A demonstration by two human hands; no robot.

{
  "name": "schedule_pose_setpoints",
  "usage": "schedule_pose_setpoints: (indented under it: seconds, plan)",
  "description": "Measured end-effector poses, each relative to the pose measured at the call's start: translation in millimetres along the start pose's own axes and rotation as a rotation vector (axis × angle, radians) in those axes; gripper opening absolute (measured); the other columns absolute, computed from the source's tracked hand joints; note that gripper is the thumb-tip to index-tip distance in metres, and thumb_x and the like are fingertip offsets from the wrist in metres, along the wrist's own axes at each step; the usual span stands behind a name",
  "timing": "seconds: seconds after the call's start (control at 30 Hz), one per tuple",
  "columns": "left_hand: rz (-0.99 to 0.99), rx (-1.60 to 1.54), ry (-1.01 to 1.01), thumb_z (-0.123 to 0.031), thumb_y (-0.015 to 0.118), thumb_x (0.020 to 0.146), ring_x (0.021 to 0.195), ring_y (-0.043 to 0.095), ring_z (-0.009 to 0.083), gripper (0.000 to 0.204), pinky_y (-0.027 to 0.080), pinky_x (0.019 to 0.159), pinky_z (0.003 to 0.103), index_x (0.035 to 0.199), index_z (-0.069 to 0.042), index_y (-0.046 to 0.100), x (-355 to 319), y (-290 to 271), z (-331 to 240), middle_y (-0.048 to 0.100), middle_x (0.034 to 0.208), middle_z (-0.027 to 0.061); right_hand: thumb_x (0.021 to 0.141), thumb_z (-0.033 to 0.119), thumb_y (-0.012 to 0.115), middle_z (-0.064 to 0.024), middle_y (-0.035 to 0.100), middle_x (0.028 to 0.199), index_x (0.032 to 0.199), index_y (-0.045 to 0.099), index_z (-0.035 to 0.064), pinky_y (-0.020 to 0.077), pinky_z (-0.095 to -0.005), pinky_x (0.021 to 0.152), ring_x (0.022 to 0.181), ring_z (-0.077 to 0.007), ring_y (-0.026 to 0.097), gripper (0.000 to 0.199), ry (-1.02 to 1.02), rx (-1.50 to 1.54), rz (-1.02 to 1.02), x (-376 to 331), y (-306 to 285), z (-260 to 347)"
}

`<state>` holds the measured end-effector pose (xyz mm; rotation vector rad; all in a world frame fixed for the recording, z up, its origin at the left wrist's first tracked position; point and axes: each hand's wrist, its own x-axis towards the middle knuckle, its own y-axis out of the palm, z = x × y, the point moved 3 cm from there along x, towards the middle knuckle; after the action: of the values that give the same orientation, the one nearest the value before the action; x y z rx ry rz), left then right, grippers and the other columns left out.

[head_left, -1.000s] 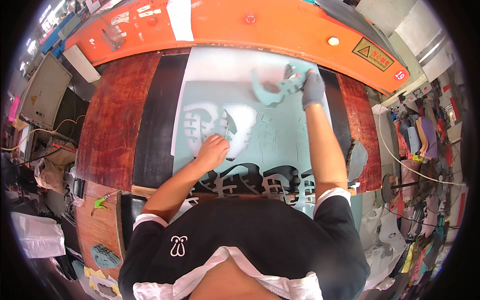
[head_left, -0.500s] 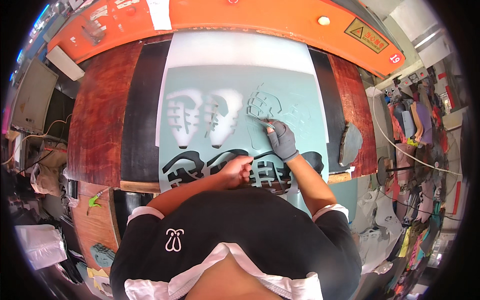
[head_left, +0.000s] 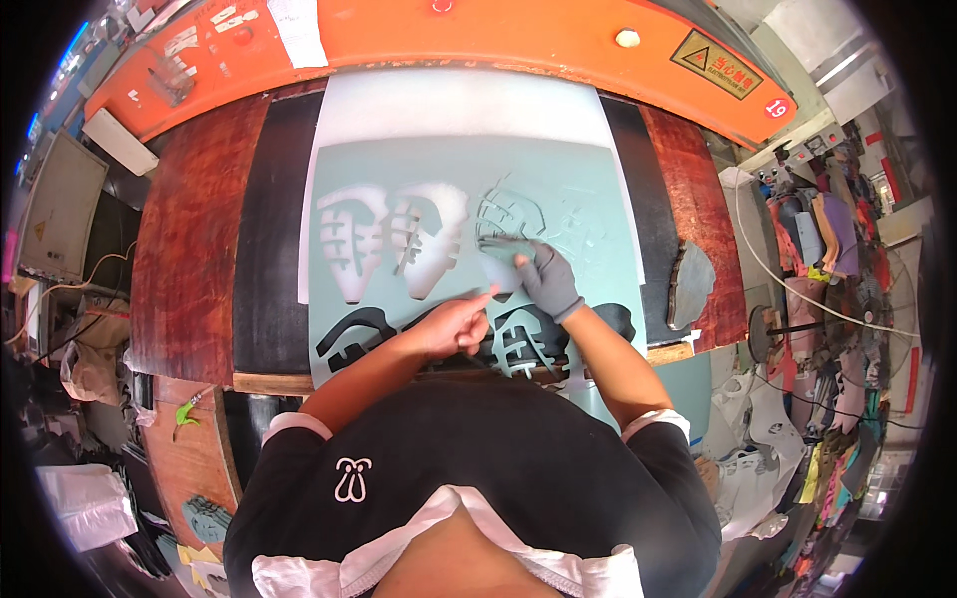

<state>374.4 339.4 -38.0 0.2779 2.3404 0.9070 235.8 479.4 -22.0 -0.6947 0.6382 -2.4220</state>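
Head view: green sheet (head_left: 399,159) flat on white board (head_left: 459,105), board on black bed (head_left: 284,199). Right hand (head_left: 548,281), grey glove, fingers closed on the near end of the cut piece (head_left: 511,211). Piece sits right of the sheet's middle; near end lifted, white showing under it, far end in its slot. Left hand (head_left: 457,327), bare, index finger straight, other fingers curled; can't tell if anything is inside. Its fingertip is just beside the right hand, below the piece. Both hands are well inside the sheet's side edges.

Two white cutouts left of the piece, black cutouts along the near edge, partly behind the left hand and forearm. Board extends past the sheet's far edge toward the orange beam (head_left: 478,40); room to move there. Bed strips run along both sides, red-brown panels (head_left: 199,239) outside them. Grey stack (head_left: 690,286) at right, well apart from the hands.
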Motion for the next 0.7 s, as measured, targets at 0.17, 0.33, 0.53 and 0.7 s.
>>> schedule_pose_setpoints:
  seconds: [0.17, 0.33, 0.53, 0.7]
  plan:
    - [-0.338, 1.293, 0.509, -0.028, 0.060, 0.086, 0.077, 0.060, 0.0269, 0.027, 0.046, 0.070, 0.038, 0.098, -0.004, 0.056, -39.2, 38.9, -44.6, 0.062, 0.081, 0.0105, 0.090, 0.034, 0.055, -0.0017, 0.058, 0.078, 0.093, 0.062, 0.0018, 0.0432, -0.0272, 0.068, 0.075, -0.0088, 0.050, 0.033, 0.537, 0.464, -0.064, 29.2, 7.6, -45.5]
    - [-0.500, 1.735, 0.811, -0.019, 0.064, 0.079, 0.104, 0.049, 0.0306, 0.030, 0.040, 0.090, 0.040, 0.105, -0.005, 0.057, 13.5, 23.5, -68.7, 0.053, 0.111, 0.0114, 0.088, 0.036, 0.054, -0.0065, 0.060, 0.082, 0.094, 0.062, -0.0023, 0.0436, -0.0308, 0.071, 0.077, -0.0146, 0.052, 0.040, 0.739, 0.521, -0.383, 68.3, -3.4, -73.2]
    - [-0.442, 1.800, 0.981, -0.018, 0.066, 0.076, 0.107, 0.047, 0.0299, 0.035, 0.037, 0.095, 0.042, 0.108, -0.005, 0.057, 20.8, -11.4, -46.0, 0.051, 0.113, 0.0104, 0.085, 0.031, 0.052, -0.0193, 0.062, 0.081, 0.088, 0.063, -0.0057, 0.0439, -0.0372, 0.071, 0.077, -0.0269, 0.057, 0.038, 0.749, 0.490, -0.613, 126.3, -73.4, -101.5]
    - [-0.439, 1.808, 0.964, -0.017, 0.066, 0.075, 0.108, 0.047, 0.0307, 0.036, 0.037, 0.096, 0.043, 0.108, -0.005, 0.057, 21.5, -9.4, -48.6, 0.051, 0.114, 0.0115, 0.087, 0.030, 0.042, -0.0160, 0.065, 0.082, 0.091, 0.063, -0.0047, 0.0476, -0.0379, 0.068, 0.073, -0.0267, 0.062, 0.040, 0.615, -0.393, -0.591, 197.7, -119.6, -73.2]
